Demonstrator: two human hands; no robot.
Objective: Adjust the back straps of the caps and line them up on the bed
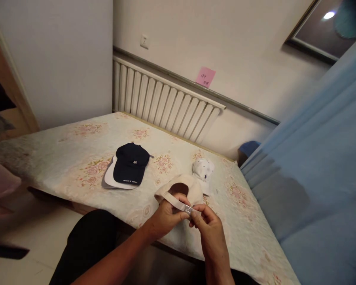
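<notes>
pale wall (178, 35) and a white radiator (167, 103) stood beyond the navy cap (132, 160) on the flower-patterned bench (176, 152). a cream cap (195, 192) was to the right of the navy cap and nearer the person, its back opening facing them; a small white cap (202, 170) lay just past it, also right of the navy one. both hands were at the cream cap's strap (174, 200): the left hand (164, 215) had thumb and fingers closed on it, and the right hand (210, 223) pinched its end beside a shiny patch (188, 209).

i judged the cream cap light and soft, its crown likely to sag if pressed, with little to slip or break. the strap seemed the firmer part, probably best held flat between thumb and finger, close on either side of that patch.

i couldn't tell whether the patch was a buckle or something clear. the cream cap's bill was out of sight, as was any spot where it touched the bench. beneath the navy cap, a white cap (111, 176) showed only partly. well right of the navy cap, a blue curtain (308, 170) ran out of view.
</notes>
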